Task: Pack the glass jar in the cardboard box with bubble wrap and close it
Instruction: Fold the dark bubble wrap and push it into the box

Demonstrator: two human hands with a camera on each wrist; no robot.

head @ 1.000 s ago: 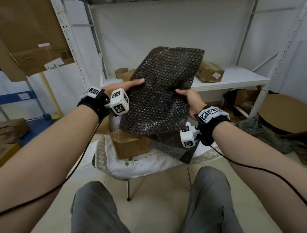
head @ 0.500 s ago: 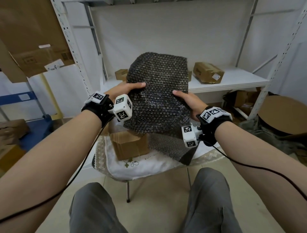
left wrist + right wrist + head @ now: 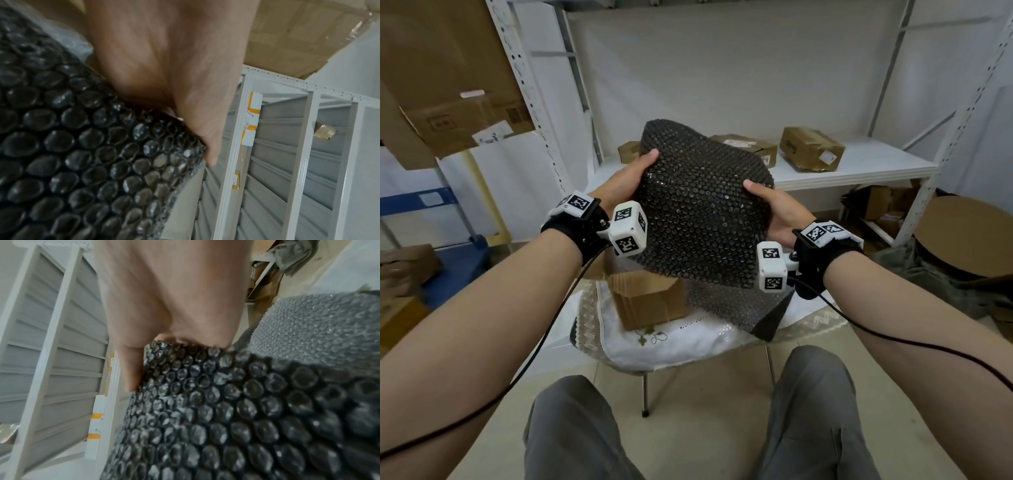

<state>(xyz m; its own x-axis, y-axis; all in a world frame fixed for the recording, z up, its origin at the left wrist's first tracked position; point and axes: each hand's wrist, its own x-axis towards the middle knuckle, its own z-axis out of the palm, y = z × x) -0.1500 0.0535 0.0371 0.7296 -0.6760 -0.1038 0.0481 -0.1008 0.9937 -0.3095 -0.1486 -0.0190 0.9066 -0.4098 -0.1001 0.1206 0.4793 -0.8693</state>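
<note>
The task looks to be at an early stage. The person holds a dark sheet of bubble wrap (image 3: pixel 702 212) up in the air in front of the chest, the left hand (image 3: pixel 628 178) gripping its left edge with the thumb on the near face, the right hand (image 3: pixel 770 209) gripping its right edge the same way; in each wrist view the thumb presses onto the bubbles while the other fingers are hidden behind the sheet. Below it, the cardboard box (image 3: pixel 650 298) stands on a small cloth-covered counter (image 3: pixel 664 342), toward its left side, and a second piece of bubble wrap (image 3: pixel 743 308) lies just beside the box on the right side of the counter, reaching its right edge. Judging from this, nothing is packed yet: wrapping the jar, placing it in the box and closing the flaps all remain. The glass jar is not visible in any view; it may sit behind the raised sheet or inside the box, but that cannot be told. The box top is covered by the sheet and the left wrist camera, so whether it is open or what it holds is unclear. Both wrist views are blurred.
</note>
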